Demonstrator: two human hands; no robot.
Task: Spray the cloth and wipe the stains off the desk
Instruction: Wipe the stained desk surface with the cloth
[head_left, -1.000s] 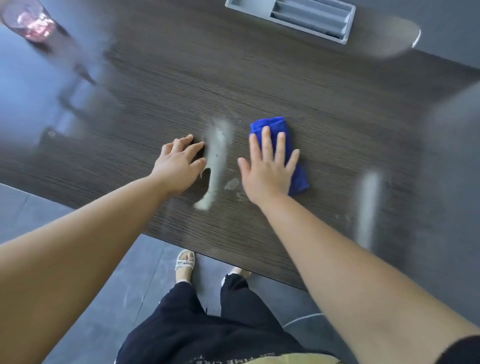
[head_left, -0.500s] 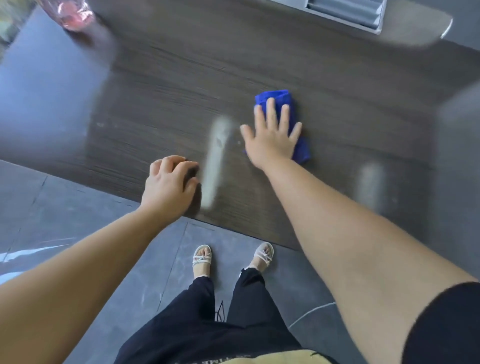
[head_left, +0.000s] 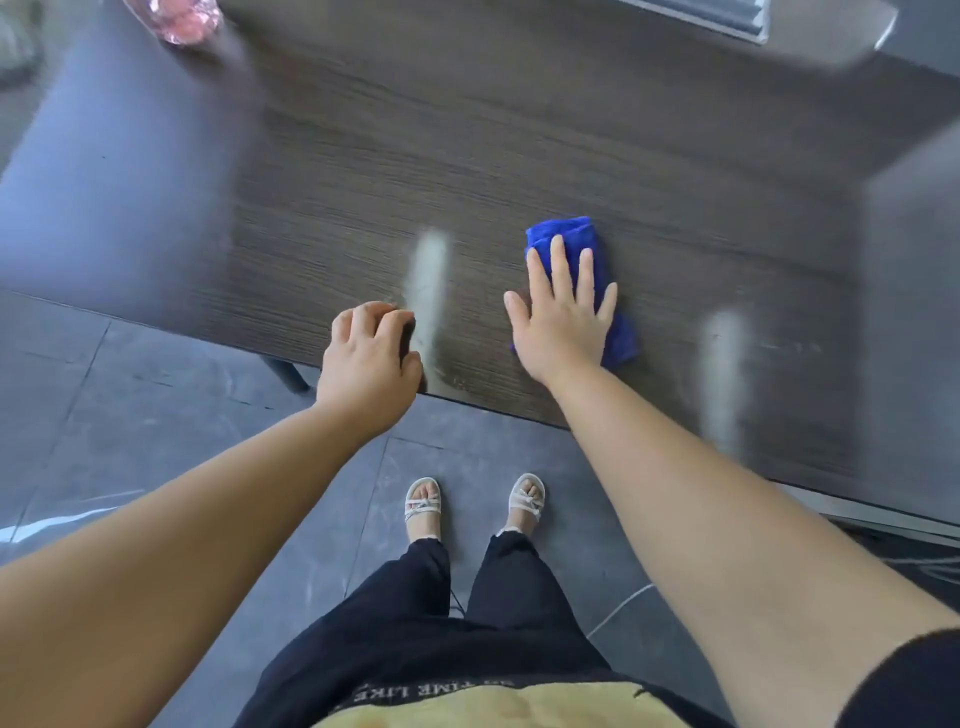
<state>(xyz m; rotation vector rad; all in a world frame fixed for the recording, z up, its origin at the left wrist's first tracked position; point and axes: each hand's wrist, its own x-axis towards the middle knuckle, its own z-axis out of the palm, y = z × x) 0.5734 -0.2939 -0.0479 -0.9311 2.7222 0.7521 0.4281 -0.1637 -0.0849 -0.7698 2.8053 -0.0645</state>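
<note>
I note the desk (head_left: 519, 156) as dark wood-grain with a glossy sheen, the blue cloth (head_left: 571, 232) on it soft and fuzzy, the floor tiles (head_left: 156, 395) below it smooth grey stone-look.

Both forearms (head_left: 218, 525) are bare, and a black short sleeve (head_left: 906, 680) covers the right upper arm. Black trousers (head_left: 415, 618) end in frayed hems above white strappy sandals (head_left: 423, 505). White lettering (head_left: 431, 691) borders a yellow top (head_left: 498, 711).
</note>
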